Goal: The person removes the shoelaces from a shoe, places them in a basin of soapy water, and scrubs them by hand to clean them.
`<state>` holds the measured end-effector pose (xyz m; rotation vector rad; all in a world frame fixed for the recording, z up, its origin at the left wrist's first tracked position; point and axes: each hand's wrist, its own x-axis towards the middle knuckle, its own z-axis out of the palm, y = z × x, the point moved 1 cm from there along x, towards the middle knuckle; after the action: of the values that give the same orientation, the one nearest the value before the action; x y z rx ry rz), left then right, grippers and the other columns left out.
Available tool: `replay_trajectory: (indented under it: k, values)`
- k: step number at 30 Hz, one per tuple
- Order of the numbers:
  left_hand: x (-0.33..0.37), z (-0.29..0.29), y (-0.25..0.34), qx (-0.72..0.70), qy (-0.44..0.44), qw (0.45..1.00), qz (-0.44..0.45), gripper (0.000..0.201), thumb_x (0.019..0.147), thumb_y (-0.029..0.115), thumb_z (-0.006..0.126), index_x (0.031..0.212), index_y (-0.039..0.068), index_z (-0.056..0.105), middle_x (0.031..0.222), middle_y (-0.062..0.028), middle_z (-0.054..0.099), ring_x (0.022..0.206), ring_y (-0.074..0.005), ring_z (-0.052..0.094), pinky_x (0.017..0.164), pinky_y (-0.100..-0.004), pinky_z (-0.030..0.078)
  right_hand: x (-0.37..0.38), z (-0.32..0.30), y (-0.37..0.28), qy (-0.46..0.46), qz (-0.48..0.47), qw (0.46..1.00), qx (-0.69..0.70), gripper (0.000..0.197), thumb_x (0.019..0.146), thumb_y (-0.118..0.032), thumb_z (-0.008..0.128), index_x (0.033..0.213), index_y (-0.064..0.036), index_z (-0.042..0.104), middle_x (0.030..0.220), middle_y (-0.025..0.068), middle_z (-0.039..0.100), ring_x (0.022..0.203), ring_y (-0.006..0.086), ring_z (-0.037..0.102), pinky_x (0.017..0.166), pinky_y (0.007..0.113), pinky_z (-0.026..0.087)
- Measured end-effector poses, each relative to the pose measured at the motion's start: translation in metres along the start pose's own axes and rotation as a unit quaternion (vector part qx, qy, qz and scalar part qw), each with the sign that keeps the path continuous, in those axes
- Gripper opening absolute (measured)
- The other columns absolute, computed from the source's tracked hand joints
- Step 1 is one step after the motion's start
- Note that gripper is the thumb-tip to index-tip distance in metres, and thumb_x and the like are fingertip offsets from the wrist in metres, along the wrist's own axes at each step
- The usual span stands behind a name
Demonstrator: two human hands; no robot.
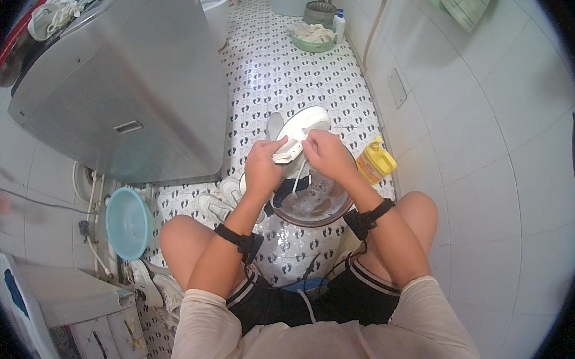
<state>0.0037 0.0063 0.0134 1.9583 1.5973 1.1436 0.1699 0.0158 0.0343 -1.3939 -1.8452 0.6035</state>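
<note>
A white sneaker [308, 118] is held up over a round basin [311, 223] of sudsy water between my knees. My left hand [263, 166] grips it by the side, with the thumb near the row of eyelets. Closed at the lacing is my right hand [329, 154]; whether its fingertips pinch the lace or the upper, I cannot tell. White laces [296, 181] dangle below the shoe toward the water. Dark blue material [284, 194] shows at the basin's left side, partly behind my left hand. A grey insole-shaped piece [274, 125] lies just beyond the shoe, at its left.
A yellow jug [377, 161] stands right of the basin. Pale shoes [212, 206] sit to its left, near a light-blue basin [129, 223]. A grey washing machine [137, 90] fills the left. Farther off are a green basin [312, 46] with cloth and a white bottle [339, 26].
</note>
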Motion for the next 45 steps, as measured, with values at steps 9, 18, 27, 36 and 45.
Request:
replay_trajectory:
  k: [9,18,27,36,45]
  values:
    - [0.001,0.0,-0.005,0.01,0.004,1.0,-0.005,0.052,0.059,-0.008,0.058,0.103,0.02,0.064,0.09,-0.0143,0.06,0.082,-0.0294,0.057,0.075,-0.033,0.045,-0.003,-0.001,-0.008,0.009,-0.018,0.999,0.041,0.022,0.075,-0.019,0.057,0.066,0.0004,0.052,0.058,0.0161,0.053,0.053,0.0302,0.053,0.051,0.037,0.041]
    - [0.0,-0.001,0.001,0.002,0.001,1.0,-0.004,0.051,0.061,-0.007,0.058,0.104,0.021,0.064,0.089,-0.0131,0.059,0.083,-0.0289,0.056,0.075,-0.0334,0.044,0.001,0.003,-0.003,0.031,-0.006,0.999,-0.007,0.024,0.078,-0.019,0.054,0.065,0.0009,0.051,0.06,0.0181,0.052,0.056,0.0334,0.052,0.053,0.039,0.04]
    - [0.001,-0.004,0.005,-0.018,0.01,1.0,0.011,0.05,0.062,-0.005,0.058,0.104,0.021,0.064,0.089,-0.0136,0.059,0.081,-0.0294,0.057,0.074,-0.0337,0.045,0.002,0.001,0.006,-0.015,-0.067,0.996,0.056,0.019,0.083,-0.013,0.046,0.074,0.0032,0.045,0.071,0.0202,0.048,0.067,0.036,0.049,0.06,0.041,0.038]
    - [0.004,-0.002,-0.009,-0.008,0.015,1.0,-0.01,0.047,0.063,-0.004,0.058,0.103,0.02,0.065,0.092,-0.0128,0.058,0.085,-0.0276,0.056,0.076,-0.0335,0.044,-0.003,0.001,-0.012,-0.031,-0.085,0.995,0.035,0.018,0.086,-0.018,0.045,0.082,-0.0013,0.05,0.074,0.014,0.053,0.069,0.03,0.053,0.063,0.037,0.041]
    - [0.003,-0.005,-0.021,-0.049,0.014,0.997,-0.058,0.054,0.058,-0.009,0.054,0.104,0.018,0.064,0.093,-0.0136,0.058,0.087,-0.0283,0.055,0.08,-0.0321,0.043,0.002,-0.002,0.021,-0.001,0.025,0.991,0.129,0.018,0.084,-0.017,0.05,0.079,0.0005,0.05,0.066,0.0111,0.054,0.059,0.0195,0.053,0.058,0.031,0.043]
